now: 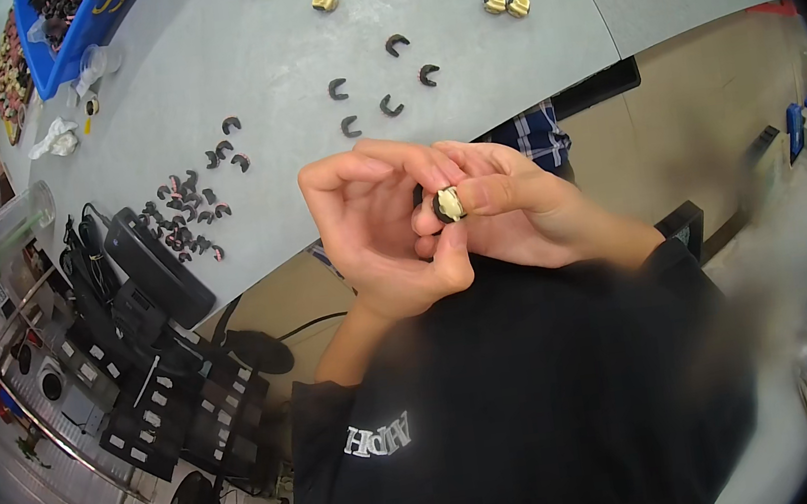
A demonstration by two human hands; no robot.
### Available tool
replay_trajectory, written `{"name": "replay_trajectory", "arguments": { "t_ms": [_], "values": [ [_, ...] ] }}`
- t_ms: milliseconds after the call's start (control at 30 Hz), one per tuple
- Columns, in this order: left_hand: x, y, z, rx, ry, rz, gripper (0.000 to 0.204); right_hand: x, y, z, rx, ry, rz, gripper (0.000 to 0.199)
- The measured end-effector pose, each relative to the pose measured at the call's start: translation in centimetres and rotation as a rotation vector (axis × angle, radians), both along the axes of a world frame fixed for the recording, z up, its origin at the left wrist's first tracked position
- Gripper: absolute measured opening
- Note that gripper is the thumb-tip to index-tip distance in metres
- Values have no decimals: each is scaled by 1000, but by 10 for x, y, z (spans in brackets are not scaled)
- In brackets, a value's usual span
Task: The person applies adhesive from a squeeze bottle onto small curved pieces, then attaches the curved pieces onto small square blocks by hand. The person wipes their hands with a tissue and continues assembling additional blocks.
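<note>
Just off the table's near edge, both my hands hold a small round part (448, 205), with a pale gold metal body and a black piece around its side. The fingers of my left hand (365, 221) curl about it, fingertips and thumb pressed on it from above and below. My right hand (528, 198) pinches it from the right with the thumb; its other fingers are partly hidden behind. Beyond my hands, several loose black C-shaped pieces (391, 105) lie spread on the grey table (491, 65). Similar gold-and-black parts (324, 1) stand farther back, including a pair (506, 4) at the right.
A heap of small black pieces (187, 215) lies at the left, near a black desk device (159, 267). Farther back are a blue bin (85, 34), a clear plastic cup (100, 61) and crumpled white tissue (56, 139). A clear jar (24, 216) with a green end lies at the table's left edge.
</note>
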State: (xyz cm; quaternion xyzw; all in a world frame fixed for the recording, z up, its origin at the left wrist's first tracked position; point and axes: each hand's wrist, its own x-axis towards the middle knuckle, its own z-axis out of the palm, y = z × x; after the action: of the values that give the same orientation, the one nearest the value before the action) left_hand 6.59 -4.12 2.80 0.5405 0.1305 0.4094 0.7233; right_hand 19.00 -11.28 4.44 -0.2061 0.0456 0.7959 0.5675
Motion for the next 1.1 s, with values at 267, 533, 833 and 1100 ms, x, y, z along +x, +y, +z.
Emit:
{"name": "replay_trajectory", "arguments": {
  "t_ms": [267,533,833,1100],
  "values": [
    [1,-5,4,-228,129,106,55,0,2,8,-84,26,-20,47],
    [0,-3,2,-318,21,98,57,-2,3,11,-45,117,-58,27],
    [3,-5,6,-191,79,94,49,-1,-1,7,-7,142,-49,29],
    [7,-5,11,-74,-28,58,59,-3,-3,-3,131,235,14,36]
  ]
}}
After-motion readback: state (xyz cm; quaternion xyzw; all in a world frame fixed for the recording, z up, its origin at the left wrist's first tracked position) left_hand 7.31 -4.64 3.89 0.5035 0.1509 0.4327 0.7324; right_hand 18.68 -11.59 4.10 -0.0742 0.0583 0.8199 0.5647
